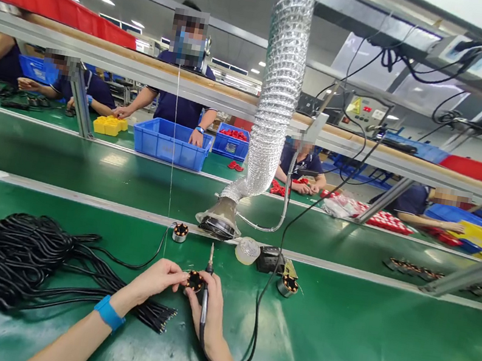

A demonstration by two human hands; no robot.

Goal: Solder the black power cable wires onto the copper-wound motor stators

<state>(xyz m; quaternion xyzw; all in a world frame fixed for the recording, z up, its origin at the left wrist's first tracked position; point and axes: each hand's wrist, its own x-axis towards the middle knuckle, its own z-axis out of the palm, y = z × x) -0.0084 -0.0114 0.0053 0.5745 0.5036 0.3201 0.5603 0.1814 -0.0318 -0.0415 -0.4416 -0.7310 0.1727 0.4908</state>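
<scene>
My left hand (162, 278), with a blue band at the wrist, has its fingers closed in a pinch at the left edge of a small motor stator (193, 280). The stator is a ring with dark teeth and copper windings. Against its other side are the fingers of my right hand (213, 306), which also grips a soldering iron (204, 307). The iron's tip points up and away from the stator. A thin pale wire (170, 175) hangs from above, close to my left hand. Another stator (180, 232), joined to a black cable, stands farther back.
A bundle of black cables (24, 261) covers the left of the green bench. A fume duct (279, 88) hangs over the middle. Right of it stand a round translucent tub (247, 250), a black holder (269, 259) and a stator (287, 285). Co-workers sit or stand across the line.
</scene>
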